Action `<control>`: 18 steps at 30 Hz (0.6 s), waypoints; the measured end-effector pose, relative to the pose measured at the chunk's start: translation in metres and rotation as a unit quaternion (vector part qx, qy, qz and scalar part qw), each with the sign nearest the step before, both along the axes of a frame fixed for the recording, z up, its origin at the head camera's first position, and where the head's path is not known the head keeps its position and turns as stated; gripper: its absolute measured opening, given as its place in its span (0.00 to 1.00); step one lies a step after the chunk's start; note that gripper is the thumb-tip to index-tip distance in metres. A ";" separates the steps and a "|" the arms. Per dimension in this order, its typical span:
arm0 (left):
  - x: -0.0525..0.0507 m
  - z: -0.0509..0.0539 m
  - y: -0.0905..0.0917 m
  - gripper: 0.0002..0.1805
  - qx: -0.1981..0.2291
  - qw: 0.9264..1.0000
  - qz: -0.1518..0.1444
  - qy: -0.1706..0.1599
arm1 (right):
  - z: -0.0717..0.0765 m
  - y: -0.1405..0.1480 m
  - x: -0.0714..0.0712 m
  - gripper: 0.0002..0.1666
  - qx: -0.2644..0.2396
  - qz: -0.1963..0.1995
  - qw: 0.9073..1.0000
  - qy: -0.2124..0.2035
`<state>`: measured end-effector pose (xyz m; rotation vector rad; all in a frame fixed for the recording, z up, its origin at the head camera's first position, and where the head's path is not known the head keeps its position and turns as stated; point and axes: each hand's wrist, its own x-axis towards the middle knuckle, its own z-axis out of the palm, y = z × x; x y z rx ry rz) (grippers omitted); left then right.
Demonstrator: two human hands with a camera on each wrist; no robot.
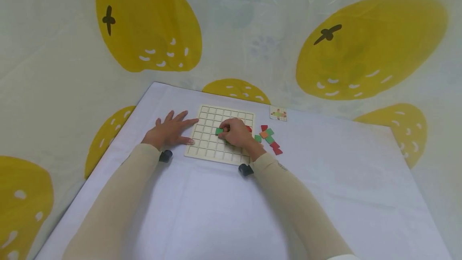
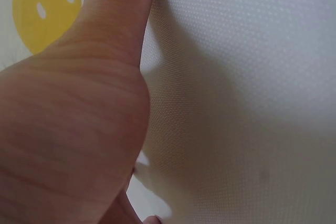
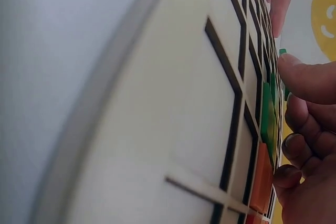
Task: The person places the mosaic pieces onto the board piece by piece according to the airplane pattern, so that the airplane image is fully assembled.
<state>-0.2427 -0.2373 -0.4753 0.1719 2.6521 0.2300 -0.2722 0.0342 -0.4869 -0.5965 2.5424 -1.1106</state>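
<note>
A pale wooden grid board (image 1: 209,147) lies flat on the white table. My right hand (image 1: 236,133) is over its middle and pinches a green tile (image 1: 219,131) between thumb and fingertips. In the right wrist view, that green tile (image 3: 283,52) shows at the thumb tip. Below it a green piece (image 3: 269,114) and an orange piece (image 3: 262,177) sit in the grid, with red at the bottom edge. A red piece (image 1: 249,128) shows beyond my right wrist. My left hand (image 1: 171,130) is spread, its index finger and thumb touching the board's left edge.
Several loose red, green and orange pieces (image 1: 269,139) lie to the right of the board. A small pattern card (image 1: 278,113) lies behind them, near the table's back edge. A cloth with yellow fruit prints (image 1: 148,19) hangs around the table (image 1: 325,212).
</note>
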 end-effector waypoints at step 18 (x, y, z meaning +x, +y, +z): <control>0.006 0.001 0.000 0.49 -0.005 1.000 -0.004 0.018 | -0.009 -0.014 -0.002 0.12 0.003 -0.003 1.000 0.028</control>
